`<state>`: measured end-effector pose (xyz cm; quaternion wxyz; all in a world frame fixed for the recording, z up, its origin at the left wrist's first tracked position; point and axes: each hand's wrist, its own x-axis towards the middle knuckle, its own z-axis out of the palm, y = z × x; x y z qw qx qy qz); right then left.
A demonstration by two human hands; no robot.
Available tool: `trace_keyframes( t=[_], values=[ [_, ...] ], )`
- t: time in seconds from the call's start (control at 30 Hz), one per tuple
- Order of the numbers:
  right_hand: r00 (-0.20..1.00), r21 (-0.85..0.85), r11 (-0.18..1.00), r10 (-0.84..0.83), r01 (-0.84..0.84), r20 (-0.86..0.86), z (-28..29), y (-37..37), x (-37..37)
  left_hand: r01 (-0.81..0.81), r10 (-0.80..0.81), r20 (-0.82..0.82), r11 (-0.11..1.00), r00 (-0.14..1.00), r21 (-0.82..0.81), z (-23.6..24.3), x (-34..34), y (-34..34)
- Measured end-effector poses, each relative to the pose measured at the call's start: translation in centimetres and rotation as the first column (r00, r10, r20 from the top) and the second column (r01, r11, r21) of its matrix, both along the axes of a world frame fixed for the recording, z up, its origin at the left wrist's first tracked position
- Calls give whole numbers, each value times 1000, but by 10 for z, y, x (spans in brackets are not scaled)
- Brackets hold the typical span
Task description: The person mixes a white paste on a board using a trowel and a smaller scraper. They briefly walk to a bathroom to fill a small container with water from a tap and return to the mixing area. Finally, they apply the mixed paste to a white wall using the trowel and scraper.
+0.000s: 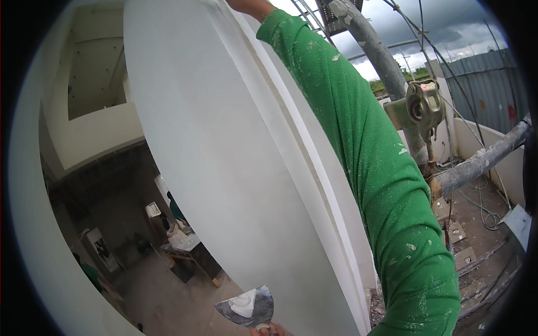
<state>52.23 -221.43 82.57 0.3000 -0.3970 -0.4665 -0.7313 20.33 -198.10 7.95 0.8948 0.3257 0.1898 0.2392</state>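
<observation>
My left hand (269, 331) shows at the lower edge, its fingers wrapped round the handle of a putty knife (259, 318). On the wide metal blade sits a lump of white putty (243, 304). My right arm, in a green sleeve flecked with white, stretches up from the lower right. The right hand (250, 7) is cut off by the upper edge, near the top of a white grooved corner (291, 126) of the wall; its fingers are out of sight. The smooth pale wall (224, 157) fills the middle.
At right stand grey scaffold pipes (374, 51) joined by a metal clamp (424, 106). A rope or cable (487, 215) lies coiled below. On the left, a dim room holds a cluttered table (193, 249) and people in green (95, 277).
</observation>
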Motion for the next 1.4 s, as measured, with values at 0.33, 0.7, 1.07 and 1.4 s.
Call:
trace_keyframes(
  t=[0.33,0.7,1.07,1.4],
  values=[
    [967,-174,981,-124,85,-222,-173,-16,-65,122,-123,-97,992,988,-21,-2,-15,-6],
    [835,44,965,245,-257,-493,-417,-40,-179,578,-671,413,741,616,342,40,-24,-20],
    [365,-412,584,-204,-700,-908,-585,25,-235,766,-780,449,584,437,269,89,-38,10],
    [892,-658,742,-377,130,-249,-558,68,-253,151,-175,-54,606,983,781,129,-62,17]
  ],
)
